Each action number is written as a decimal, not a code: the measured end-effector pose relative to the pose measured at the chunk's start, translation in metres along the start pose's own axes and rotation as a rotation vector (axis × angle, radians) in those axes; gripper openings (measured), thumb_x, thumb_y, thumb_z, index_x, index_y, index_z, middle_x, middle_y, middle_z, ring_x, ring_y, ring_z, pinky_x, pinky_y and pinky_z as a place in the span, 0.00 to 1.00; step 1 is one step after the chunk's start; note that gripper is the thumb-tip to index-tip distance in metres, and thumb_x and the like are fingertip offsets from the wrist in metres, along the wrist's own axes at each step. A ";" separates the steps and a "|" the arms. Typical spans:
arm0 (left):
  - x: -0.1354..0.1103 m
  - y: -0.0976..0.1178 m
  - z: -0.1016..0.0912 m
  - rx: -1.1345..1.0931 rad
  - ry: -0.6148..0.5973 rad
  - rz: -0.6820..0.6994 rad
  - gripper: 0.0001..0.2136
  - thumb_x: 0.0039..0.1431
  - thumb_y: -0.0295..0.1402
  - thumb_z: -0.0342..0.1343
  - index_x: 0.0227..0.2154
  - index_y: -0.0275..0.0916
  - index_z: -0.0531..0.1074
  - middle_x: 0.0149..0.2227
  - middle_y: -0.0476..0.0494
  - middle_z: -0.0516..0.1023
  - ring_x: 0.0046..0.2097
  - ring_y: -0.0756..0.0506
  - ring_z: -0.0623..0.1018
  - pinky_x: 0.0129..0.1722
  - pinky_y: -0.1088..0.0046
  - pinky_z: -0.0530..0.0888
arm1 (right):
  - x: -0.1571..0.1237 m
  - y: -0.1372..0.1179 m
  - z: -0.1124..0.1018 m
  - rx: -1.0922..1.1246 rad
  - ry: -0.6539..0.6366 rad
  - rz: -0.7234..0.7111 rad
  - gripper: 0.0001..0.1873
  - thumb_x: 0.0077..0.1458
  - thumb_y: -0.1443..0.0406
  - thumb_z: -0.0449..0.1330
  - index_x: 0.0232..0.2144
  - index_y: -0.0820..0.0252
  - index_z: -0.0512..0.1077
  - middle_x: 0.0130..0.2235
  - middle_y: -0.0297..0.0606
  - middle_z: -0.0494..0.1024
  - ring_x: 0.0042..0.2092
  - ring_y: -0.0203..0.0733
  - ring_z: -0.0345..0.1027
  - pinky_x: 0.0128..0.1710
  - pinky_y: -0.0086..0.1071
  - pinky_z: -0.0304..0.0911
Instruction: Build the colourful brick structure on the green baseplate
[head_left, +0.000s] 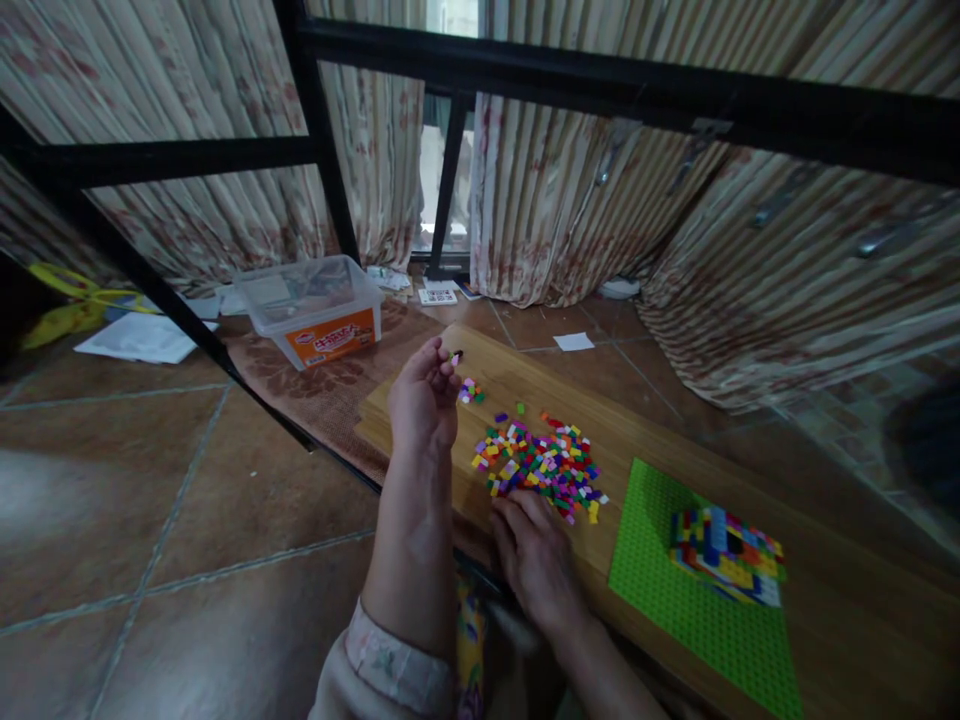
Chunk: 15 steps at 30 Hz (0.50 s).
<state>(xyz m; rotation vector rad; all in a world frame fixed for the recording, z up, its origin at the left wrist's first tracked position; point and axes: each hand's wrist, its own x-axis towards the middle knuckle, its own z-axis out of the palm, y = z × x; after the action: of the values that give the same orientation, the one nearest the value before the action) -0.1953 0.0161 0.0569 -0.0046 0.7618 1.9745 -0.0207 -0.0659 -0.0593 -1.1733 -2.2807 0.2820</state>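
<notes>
your left hand (421, 402) pinches tiny building bricks (455, 359), likely light, stiff; hold their sides. beside your right hand (534, 550), grip unclear, lies the brick pile (556, 462).

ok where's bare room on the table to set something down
Bare wood: the brown wooden table right of the green studded baseplate, and a narrow strip between that and the multicoloured heap of plastic bricks. Crowded: the heap, with the right hand at its near edge.

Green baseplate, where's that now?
Head view, lower right: the green baseplate lies on the wooden table, right of the loose bricks, beneath the brick structure.
</notes>
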 end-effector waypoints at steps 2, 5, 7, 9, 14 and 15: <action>0.001 0.002 -0.001 -0.013 0.011 -0.006 0.05 0.57 0.21 0.52 0.33 0.32 0.71 0.21 0.55 0.71 0.19 0.59 0.70 0.20 0.86 0.68 | 0.005 0.006 -0.003 -0.021 0.023 0.031 0.11 0.62 0.67 0.53 0.42 0.58 0.74 0.41 0.42 0.75 0.42 0.45 0.68 0.43 0.38 0.66; 0.002 0.004 -0.003 -0.029 0.016 -0.015 0.05 0.56 0.21 0.52 0.32 0.32 0.71 0.21 0.54 0.71 0.19 0.59 0.70 0.20 0.87 0.67 | 0.014 0.014 -0.009 -0.015 0.041 0.069 0.11 0.62 0.66 0.52 0.40 0.58 0.75 0.40 0.41 0.75 0.42 0.44 0.68 0.43 0.38 0.65; 0.003 0.004 -0.003 -0.034 0.017 -0.022 0.04 0.56 0.21 0.53 0.32 0.33 0.72 0.21 0.54 0.72 0.19 0.59 0.70 0.20 0.86 0.67 | 0.025 0.018 -0.016 -0.008 0.060 0.110 0.12 0.62 0.66 0.52 0.39 0.58 0.75 0.39 0.41 0.76 0.41 0.44 0.69 0.43 0.37 0.65; 0.003 0.004 -0.003 -0.031 0.015 -0.024 0.04 0.55 0.21 0.53 0.32 0.33 0.72 0.22 0.54 0.72 0.19 0.59 0.70 0.20 0.86 0.67 | 0.041 0.023 -0.021 -0.024 0.082 0.167 0.12 0.61 0.66 0.52 0.39 0.58 0.75 0.39 0.41 0.76 0.42 0.44 0.69 0.44 0.37 0.64; 0.003 0.005 -0.003 -0.019 0.021 -0.032 0.05 0.56 0.21 0.52 0.32 0.33 0.72 0.22 0.54 0.71 0.19 0.59 0.70 0.21 0.87 0.67 | 0.088 0.039 -0.023 -0.165 0.002 0.234 0.13 0.60 0.65 0.53 0.43 0.61 0.75 0.40 0.45 0.76 0.45 0.49 0.67 0.47 0.40 0.61; 0.002 0.005 -0.003 -0.017 0.021 -0.037 0.05 0.56 0.21 0.52 0.31 0.33 0.72 0.22 0.54 0.71 0.19 0.59 0.70 0.21 0.87 0.67 | 0.096 0.042 -0.021 -0.181 -0.028 0.226 0.14 0.59 0.65 0.53 0.44 0.61 0.75 0.40 0.45 0.76 0.45 0.49 0.67 0.47 0.40 0.61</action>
<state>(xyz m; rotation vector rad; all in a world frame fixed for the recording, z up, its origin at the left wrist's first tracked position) -0.2018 0.0149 0.0567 -0.0496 0.7536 1.9488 -0.0244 0.0344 -0.0235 -1.5326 -2.2351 0.1800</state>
